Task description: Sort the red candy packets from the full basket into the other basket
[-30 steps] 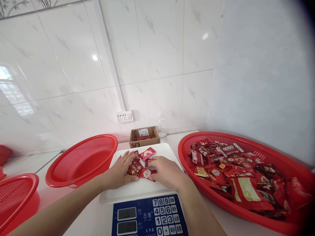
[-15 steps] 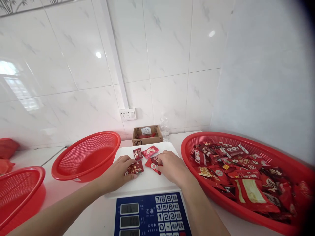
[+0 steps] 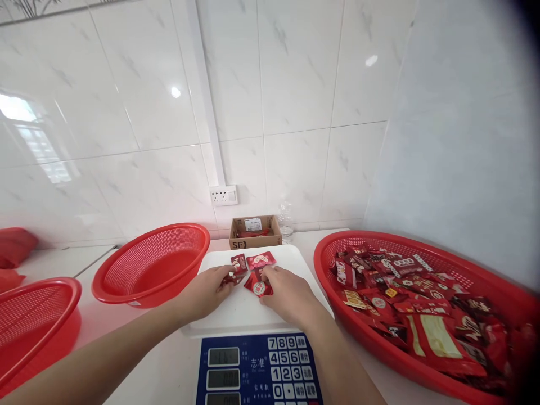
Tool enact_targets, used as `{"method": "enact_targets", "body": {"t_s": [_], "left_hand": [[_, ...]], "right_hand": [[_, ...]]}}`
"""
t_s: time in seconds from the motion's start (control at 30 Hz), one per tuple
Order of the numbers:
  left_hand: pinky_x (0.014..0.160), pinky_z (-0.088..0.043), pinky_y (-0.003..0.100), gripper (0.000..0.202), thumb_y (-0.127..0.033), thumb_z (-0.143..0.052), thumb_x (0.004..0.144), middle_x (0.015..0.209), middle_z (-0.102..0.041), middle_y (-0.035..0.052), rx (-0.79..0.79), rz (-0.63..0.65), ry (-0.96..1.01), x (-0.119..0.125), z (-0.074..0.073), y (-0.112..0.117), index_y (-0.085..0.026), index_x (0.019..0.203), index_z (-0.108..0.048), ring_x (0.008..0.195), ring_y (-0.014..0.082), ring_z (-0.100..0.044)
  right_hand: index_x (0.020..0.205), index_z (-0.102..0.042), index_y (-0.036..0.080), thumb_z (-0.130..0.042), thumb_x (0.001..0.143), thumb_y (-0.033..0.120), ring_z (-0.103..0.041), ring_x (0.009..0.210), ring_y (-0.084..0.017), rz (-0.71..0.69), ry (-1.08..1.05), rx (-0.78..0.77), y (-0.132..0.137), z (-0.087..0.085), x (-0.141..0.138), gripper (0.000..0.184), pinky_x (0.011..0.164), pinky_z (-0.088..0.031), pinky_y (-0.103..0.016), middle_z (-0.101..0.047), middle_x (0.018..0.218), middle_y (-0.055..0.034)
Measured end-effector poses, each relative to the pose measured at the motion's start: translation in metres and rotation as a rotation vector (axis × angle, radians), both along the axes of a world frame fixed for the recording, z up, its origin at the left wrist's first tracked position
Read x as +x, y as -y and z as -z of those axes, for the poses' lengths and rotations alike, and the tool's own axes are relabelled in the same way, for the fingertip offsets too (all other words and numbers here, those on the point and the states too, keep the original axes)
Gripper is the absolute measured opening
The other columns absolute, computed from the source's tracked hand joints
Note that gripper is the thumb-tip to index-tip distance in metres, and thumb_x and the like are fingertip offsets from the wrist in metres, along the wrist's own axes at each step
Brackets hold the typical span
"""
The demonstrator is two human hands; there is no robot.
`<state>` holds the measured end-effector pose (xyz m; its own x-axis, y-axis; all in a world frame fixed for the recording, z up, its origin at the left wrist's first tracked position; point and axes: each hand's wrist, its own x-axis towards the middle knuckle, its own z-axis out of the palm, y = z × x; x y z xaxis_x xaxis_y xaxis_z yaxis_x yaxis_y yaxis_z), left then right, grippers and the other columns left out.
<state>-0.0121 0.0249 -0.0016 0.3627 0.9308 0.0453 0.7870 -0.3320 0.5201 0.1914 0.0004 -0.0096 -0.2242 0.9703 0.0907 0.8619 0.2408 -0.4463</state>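
Observation:
My left hand [image 3: 208, 291] is over the left part of a white scale pan [image 3: 270, 318], its fingers closed on a dark red snack packet [image 3: 237, 278], tilted and partly hidden. Opposite it, my right hand [image 3: 289, 295] grips the edge of a red snack packet [image 3: 259, 288] with a round pale print. Just beyond the fingers lie a pink-red packet [image 3: 261, 260] and a small dark red packet [image 3: 238, 262], close together on the pan. The scale's blue keypad panel [image 3: 257, 377] faces me, with digits on its displays.
On the right stands a red basket [image 3: 333, 239] heaped with assorted red snack packets [image 3: 392, 292]. Two more red baskets, one nearer [image 3: 46, 287] and one farther [image 3: 126, 247], stand at left. Behind the scale are a small cardboard box [image 3: 253, 242] and a clear plastic bottle [image 3: 286, 222].
Both hands have drawn the packets closer together on the pan. The left packet has been lifted into a tilt, and the right one has shifted left. The view has swung slightly left.

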Motion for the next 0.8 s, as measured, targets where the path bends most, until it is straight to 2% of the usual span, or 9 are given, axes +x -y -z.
{"method": "enact_targets", "body": {"t_s": [0.1,0.2,0.3,0.4,0.47,0.57,0.67,0.73,0.8], "left_hand": [[0.08,-0.044,0.041,0.035,-0.037,-0.042,0.088,0.094,-0.063,0.007,-0.119,-0.072,0.17,-0.008,-0.006,-0.004,-0.021,0.118,-0.048,0.089,0.025,-0.059],[0.074,-0.048,0.037,0.043,-0.043,-0.04,0.089,0.1,-0.062,0.0087,-0.292,-0.075,0.365,-0.015,-0.014,-0.005,-0.02,0.125,-0.039,0.084,0.0213,-0.06],[0.072,-0.049,0.035,0.049,-0.049,-0.048,0.086,0.099,-0.062,0.009,-0.425,-0.009,0.515,-0.015,-0.02,0.001,-0.019,0.123,-0.041,0.082,0.0192,-0.059],[0.076,-0.048,0.035,0.048,-0.052,-0.055,0.083,0.101,-0.062,0.008,-0.489,0.068,0.606,-0.007,-0.022,0.011,-0.02,0.117,-0.046,0.086,0.019,-0.058],[0.081,-0.047,0.036,0.044,-0.049,-0.057,0.084,0.102,-0.063,0.0068,-0.523,0.123,0.665,0.0,-0.022,0.017,-0.021,0.117,-0.047,0.091,0.0195,-0.059],[0.089,-0.043,0.037,0.041,-0.041,-0.059,0.086,0.104,-0.064,0.0058,-0.564,0.214,0.761,0.009,-0.023,0.023,-0.022,0.119,-0.047,0.097,0.0194,-0.058],[0.091,-0.041,0.036,0.039,-0.04,-0.059,0.086,0.103,-0.064,0.0052,-0.573,0.266,0.79,0.014,-0.023,0.027,-0.022,0.119,-0.047,0.097,0.0181,-0.058],[0.086,-0.043,0.034,0.039,-0.042,-0.06,0.085,0.099,-0.063,0.0042,-0.556,0.291,0.753,0.017,-0.022,0.029,-0.022,0.117,-0.048,0.092,0.0173,-0.057],[0.077,-0.044,0.032,0.039,-0.044,-0.062,0.083,0.093,-0.062,0.0038,-0.545,0.294,0.658,0.019,-0.02,0.03,-0.02,0.112,-0.052,0.088,0.0174,-0.057]], "right_hand": [[0.09,-0.056,0.021,-0.055,0.075,0.017,-0.06,0.087,-0.021,0.01,-0.024,-0.01,0.0,-0.001,0.002,0.015,0.06,-0.033,-0.027,-0.065,0.1,-0.0039],[0.088,-0.059,0.02,-0.055,0.08,0.024,-0.058,0.093,-0.023,0.052,-0.087,0.031,0.0,-0.002,0.003,0.01,0.065,-0.036,-0.03,-0.064,0.1,-0.0056],[0.091,-0.061,0.02,-0.049,0.087,0.034,-0.057,0.092,-0.021,0.022,-0.324,0.077,0.003,-0.006,-0.001,0.019,0.071,-0.04,-0.031,-0.063,0.1,-0.0057],[0.096,-0.06,0.02,-0.044,0.09,0.044,-0.059,0.085,-0.017,-0.115,-0.627,0.029,0.007,-0.011,-0.006,0.029,0.072,-0.044,-0.03,-0.065,0.095,-0.0037],[0.096,-0.059,0.019,-0.048,0.088,0.044,-0.06,0.083,-0.016,-0.149,-0.767,-0.022,0.008,-0.013,-0.006,0.028,0.072,-0.046,-0.03,-0.065,0.092,-0.0037],[0.1,-0.057,0.019,-0.055,0.084,0.038,-0.06,0.085,-0.016,-0.126,-0.885,-0.048,0.008,-0.014,-0.005,0.025,0.073,-0.048,-0.029,-0.065,0.095,-0.0045],[0.096,-0.057,0.019,-0.058,0.082,0.036,-0.061,0.082,-0.015,-0.178,-0.944,-0.099,0.008,-0.015,-0.004,0.022,0.07,-0.049,-0.029,-0.065,0.094,-0.0039],[0.082,-0.056,0.018,-0.058,0.081,0.036,-0.059,0.072,-0.014,-0.188,-0.965,-0.1,0.008,-0.016,-0.005,0.017,0.064,-0.048,-0.027,-0.064,0.081,-0.0013],[0.072,-0.052,0.019,-0.057,0.08,0.036,-0.055,0.064,-0.013,-0.139,-0.961,-0.043,0.009,-0.017,-0.007,0.019,0.058,-0.045,-0.026,-0.059,0.069,0.0014]]}}
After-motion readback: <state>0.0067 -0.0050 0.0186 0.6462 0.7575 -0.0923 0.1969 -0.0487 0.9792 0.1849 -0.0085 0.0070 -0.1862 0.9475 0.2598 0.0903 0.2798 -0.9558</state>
